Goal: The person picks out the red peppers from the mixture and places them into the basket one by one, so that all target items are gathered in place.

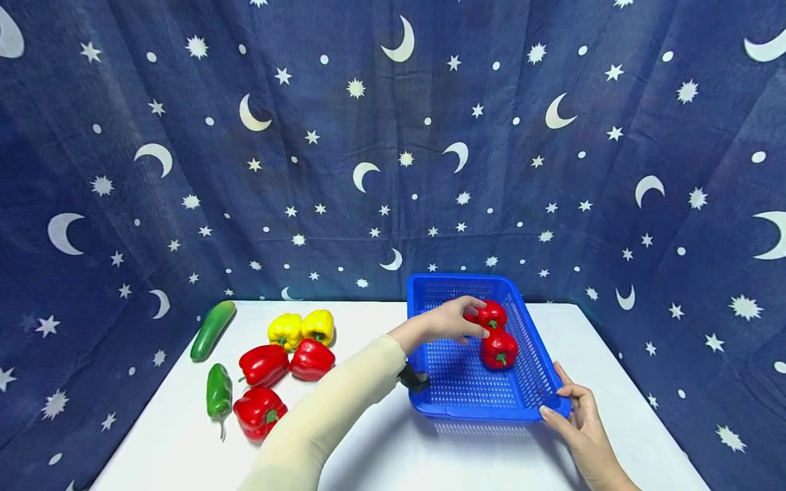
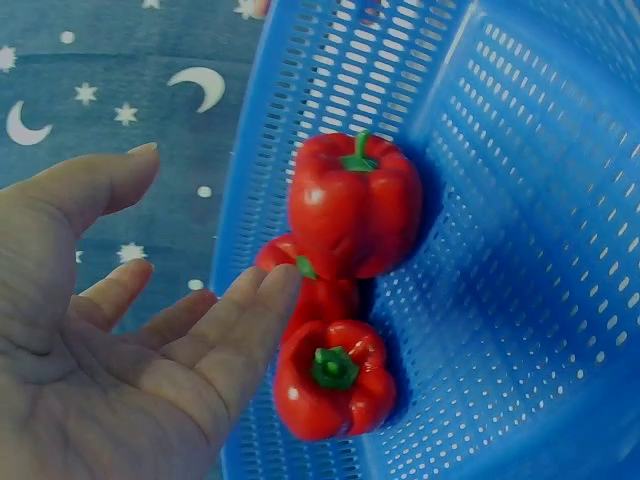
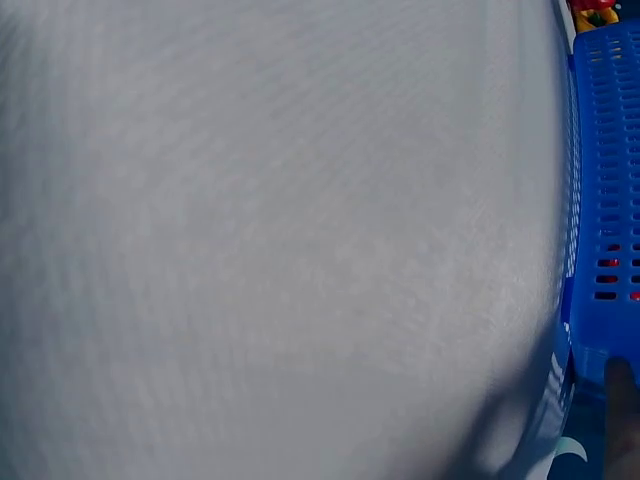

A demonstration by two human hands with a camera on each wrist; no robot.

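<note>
Fingers on the left hand [image 1: 453,322] are loosely spread, holding nothing, over 3 red peppers [image 2: 357,215] in the blue basket [image 1: 479,413]; can't tell if they're touching. Right hand [image 1: 582,429] pinches the basket's near right corner. Off to the left: 3 loose red peppers [image 1: 264,366], 2 yellow peppers [image 1: 317,326], 1 green chili [image 1: 218,391], 1 cucumber [image 1: 213,332], cream sleeve [image 1: 344,402] cutting across. White tabletop [image 1: 620,395], navy moon-and-star curtain [image 1: 393,129] behind and both sides.
</note>
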